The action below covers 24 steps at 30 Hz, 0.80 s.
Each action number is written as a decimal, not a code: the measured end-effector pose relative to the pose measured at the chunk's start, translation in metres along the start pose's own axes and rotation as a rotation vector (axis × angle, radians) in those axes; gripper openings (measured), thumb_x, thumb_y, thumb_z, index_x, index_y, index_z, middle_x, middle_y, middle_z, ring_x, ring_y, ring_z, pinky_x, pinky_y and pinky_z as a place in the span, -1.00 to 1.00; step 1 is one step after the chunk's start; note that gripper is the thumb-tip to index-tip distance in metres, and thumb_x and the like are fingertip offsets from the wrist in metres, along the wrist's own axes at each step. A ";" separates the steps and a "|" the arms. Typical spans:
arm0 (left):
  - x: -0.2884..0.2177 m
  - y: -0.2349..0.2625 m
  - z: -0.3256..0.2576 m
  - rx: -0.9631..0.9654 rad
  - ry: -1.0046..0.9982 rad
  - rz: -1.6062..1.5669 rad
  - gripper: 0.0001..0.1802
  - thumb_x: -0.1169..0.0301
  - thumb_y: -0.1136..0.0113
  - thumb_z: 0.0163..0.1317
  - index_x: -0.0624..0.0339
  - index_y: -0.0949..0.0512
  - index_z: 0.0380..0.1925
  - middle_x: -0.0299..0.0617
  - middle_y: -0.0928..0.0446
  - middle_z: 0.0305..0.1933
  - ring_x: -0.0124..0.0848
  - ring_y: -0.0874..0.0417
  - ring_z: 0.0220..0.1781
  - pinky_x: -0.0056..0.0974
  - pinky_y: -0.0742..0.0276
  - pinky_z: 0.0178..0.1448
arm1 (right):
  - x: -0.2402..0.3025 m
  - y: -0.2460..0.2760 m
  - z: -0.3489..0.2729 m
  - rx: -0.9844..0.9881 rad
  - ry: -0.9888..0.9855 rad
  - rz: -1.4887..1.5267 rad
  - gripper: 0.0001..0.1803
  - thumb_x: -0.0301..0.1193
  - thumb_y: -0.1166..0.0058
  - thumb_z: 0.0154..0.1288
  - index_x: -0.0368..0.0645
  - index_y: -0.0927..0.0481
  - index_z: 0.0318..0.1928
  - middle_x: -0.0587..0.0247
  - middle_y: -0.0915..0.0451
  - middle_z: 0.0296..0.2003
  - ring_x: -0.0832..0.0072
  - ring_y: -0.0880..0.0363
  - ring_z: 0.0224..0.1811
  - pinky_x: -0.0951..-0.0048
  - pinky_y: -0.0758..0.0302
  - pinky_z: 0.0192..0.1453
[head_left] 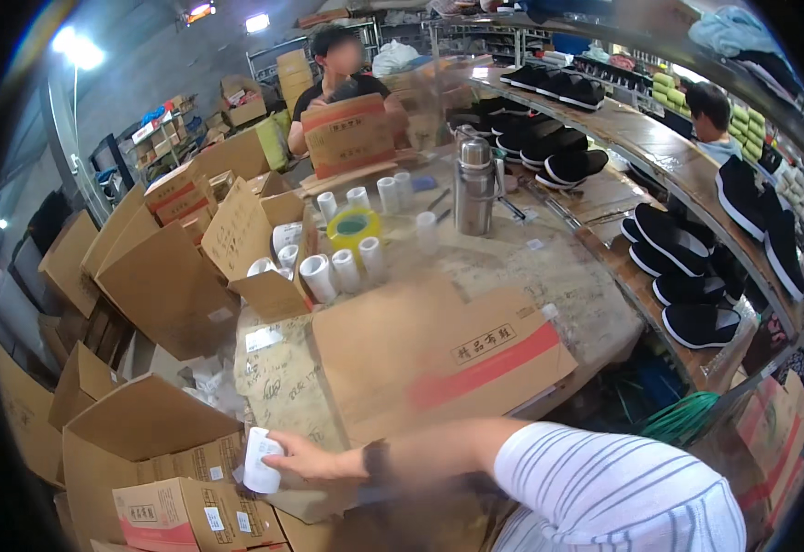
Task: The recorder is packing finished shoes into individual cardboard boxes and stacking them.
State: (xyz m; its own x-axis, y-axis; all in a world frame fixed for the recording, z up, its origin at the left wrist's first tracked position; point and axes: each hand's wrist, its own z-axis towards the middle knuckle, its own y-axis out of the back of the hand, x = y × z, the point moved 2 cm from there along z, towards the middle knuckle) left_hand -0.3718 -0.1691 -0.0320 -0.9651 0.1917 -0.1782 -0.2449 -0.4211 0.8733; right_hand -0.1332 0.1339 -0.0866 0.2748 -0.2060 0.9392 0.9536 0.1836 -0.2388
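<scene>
My right hand (pixel 304 457) is closed around a roll of white labels (pixel 262 462), reaching across to the lower left with a dark band at the wrist. The roll is held above an open carton (pixel 149 416) in which several brown shoe boxes (pixel 207 515) are packed. Small white labels show on the sides of some boxes. Right of the hand, a flattened brown cardboard piece with a red stripe (pixel 439 359) lies on the table (pixel 595 308). My left hand is out of view.
Several white rolls (pixel 319 278), a yellow tape roll (pixel 353 226) and a steel thermos (pixel 474 184) stand on the table. Black shoes (pixel 669 241) fill the right-hand racks. Across the table a person holds a brown box (pixel 350 138). Large open cartons (pixel 158 285) crowd the left.
</scene>
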 end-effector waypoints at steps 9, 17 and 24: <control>-0.144 -0.061 0.075 0.035 -0.525 -0.596 -0.70 0.48 -0.24 0.15 0.32 -0.55 -0.10 0.09 -0.43 0.00 -0.10 -0.53 -0.09 -0.22 -0.56 -0.11 | 0.162 0.258 -0.041 -0.463 0.490 -1.117 -0.69 -0.44 -0.24 0.01 -0.13 -0.55 -0.17 0.21 -0.55 -0.16 0.34 -0.48 -0.10 0.28 -0.41 -0.07; -0.223 -0.084 0.118 0.084 -0.493 -0.661 -0.75 0.52 -0.23 0.09 0.29 -0.59 -0.18 0.09 -0.44 -0.05 -0.07 -0.52 -0.08 -0.15 -0.52 -0.01 | 0.167 0.366 0.019 -0.628 0.231 -1.646 -0.74 -0.29 -0.22 0.00 0.04 -0.61 -0.22 0.39 -0.56 -0.17 0.28 -0.36 0.06 0.06 -0.21 0.06; -0.232 -0.115 0.160 0.123 -0.352 -0.703 -0.71 0.50 -0.24 0.09 0.26 -0.57 -0.13 0.05 -0.46 -0.05 0.00 -0.47 0.02 -0.08 -0.40 0.12 | 0.159 0.379 0.011 -0.702 0.293 -1.596 -0.55 -0.19 -0.24 0.03 0.02 -0.54 -0.03 0.06 -0.35 0.15 0.16 -0.32 0.13 0.01 -0.21 0.19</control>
State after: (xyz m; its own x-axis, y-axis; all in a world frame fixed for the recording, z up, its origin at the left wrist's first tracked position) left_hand -0.1047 -0.0233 -0.0187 -0.4970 0.6539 -0.5704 -0.7542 -0.0005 0.6566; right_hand 0.2708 0.1814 -0.0253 -0.9539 0.0802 0.2890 0.1365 -0.7420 0.6564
